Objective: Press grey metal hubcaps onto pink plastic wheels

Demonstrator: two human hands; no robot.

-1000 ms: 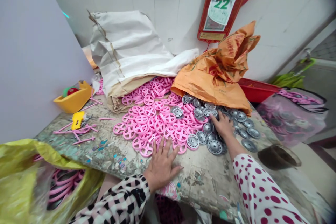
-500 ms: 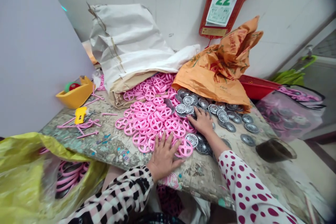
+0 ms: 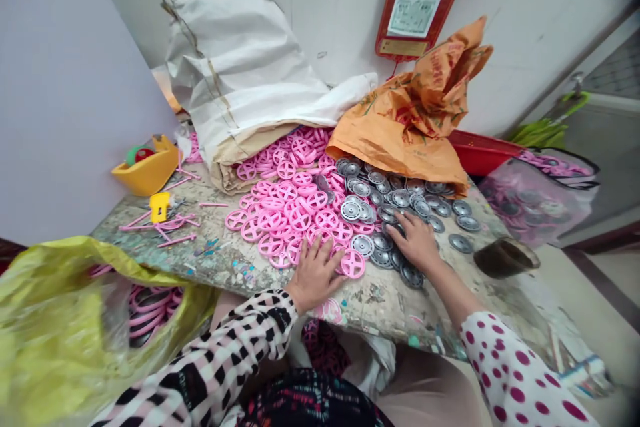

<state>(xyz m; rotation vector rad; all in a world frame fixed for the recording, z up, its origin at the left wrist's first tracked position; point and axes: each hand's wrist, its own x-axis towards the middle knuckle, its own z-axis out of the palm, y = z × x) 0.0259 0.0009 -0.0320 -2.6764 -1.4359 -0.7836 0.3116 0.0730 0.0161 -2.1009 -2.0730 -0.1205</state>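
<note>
A heap of pink spoked wheels [image 3: 285,213] spreads from the mouth of a white sack [image 3: 250,73] over the worn table. Beside it, grey discs [image 3: 400,199] spill out from under an orange sack [image 3: 400,140]. My left hand [image 3: 315,273] lies with fingers spread on the front edge of the pink heap, near a single pink wheel [image 3: 353,263]. My right hand [image 3: 415,240] rests on the grey discs, its fingers apart and fingertips touching them. Neither hand has anything visibly gripped.
On the left are a yellow tape dispenser [image 3: 147,170], pink sticks [image 3: 177,239] and a yellow tool [image 3: 160,207]. A yellow bag [image 3: 45,307] hangs at lower left. A dark cup [image 3: 505,257] stands at right, beyond it a clear bag [image 3: 540,197] and red tray [image 3: 485,152].
My right hand has moved right and slightly down from the border of the heaps onto the grey discs, which lie shifted. The camera view has tilted down a little.
</note>
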